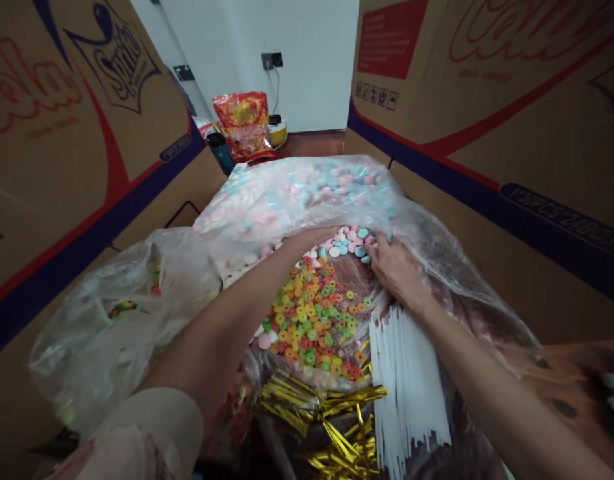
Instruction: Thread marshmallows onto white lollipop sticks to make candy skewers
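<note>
My left hand [323, 235] reaches to the back of the ring gummies [311, 313], beside a heap of pink, white and blue button-shaped candies [351, 240]. Its fingers are hidden at the edge of the heap and under clear plastic. At the right side of the same heap is my right hand [394, 263], its bent fingers touching the candies; what lies inside them I cannot make out. A big clear plastic bag [307, 193] full of the pastel candies lies just beyond both hands. White sticks [409, 393] lie in a bundle under my right forearm.
Gold twist ties [307, 400] lie in front. Another clear bag [131, 320] sits left. Tall cardboard boxes [497, 120] flank both sides. A red candy packet [244, 127] and a dark bottle [220, 152] stand behind, near a wall socket [271, 61].
</note>
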`<state>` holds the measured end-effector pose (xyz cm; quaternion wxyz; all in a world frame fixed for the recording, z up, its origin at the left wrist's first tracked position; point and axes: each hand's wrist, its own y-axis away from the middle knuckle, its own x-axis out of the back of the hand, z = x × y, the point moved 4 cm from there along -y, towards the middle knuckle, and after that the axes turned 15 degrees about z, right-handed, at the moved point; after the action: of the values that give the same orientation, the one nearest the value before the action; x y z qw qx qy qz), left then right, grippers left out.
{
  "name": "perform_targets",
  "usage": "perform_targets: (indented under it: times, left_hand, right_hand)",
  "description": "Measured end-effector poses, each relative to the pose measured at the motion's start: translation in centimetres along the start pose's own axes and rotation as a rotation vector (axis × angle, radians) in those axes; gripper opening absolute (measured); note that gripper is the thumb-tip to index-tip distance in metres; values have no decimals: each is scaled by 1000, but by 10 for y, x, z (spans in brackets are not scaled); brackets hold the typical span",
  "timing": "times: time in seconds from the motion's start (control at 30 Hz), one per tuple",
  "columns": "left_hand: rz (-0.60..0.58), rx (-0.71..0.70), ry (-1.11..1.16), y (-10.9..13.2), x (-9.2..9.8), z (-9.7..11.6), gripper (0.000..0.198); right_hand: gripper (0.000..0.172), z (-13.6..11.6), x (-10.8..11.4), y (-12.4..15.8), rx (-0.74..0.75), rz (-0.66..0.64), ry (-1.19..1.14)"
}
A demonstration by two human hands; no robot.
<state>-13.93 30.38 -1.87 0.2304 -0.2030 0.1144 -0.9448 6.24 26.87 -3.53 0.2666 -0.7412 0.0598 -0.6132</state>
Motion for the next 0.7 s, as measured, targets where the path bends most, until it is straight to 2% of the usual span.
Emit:
perform_targets:
  times: [0.07,0.1,0.2,0.27,0.37,0.53,0.63,0.7]
  left_hand:
    - [-105,-11,-112,8,-5,2,32]
    - [-173,-60,-222,13,-7,5,34]
    - [-373,-319,-614,31,-15,19,44]
    - [-462,-439,-760,43,-17,28,45]
    - [-533,-460,-749,62,-13,38,42]
    - [-633,-506,-690,90,-1,46,44]
    - [-680,-506,-611,94,7,48,44]
    - [-655,-532,-556,91,13,49,40]
  right_hand:
    - [36,-1,-5,-5,81,-69,-36]
    - [32,-3,-7,-6,116,-91,-54]
    - [29,-10,-7,-2,132,-103,-66]
    - [34,-14,-3,7,86,-67,-53]
    - [36,-19,8,27,63,-16,-63]
    - [33,-18,19,49,162,-33,-181]
    - [37,-13,30,49,194,-28,-258]
    - [38,-9,47,52,175,69,-323]
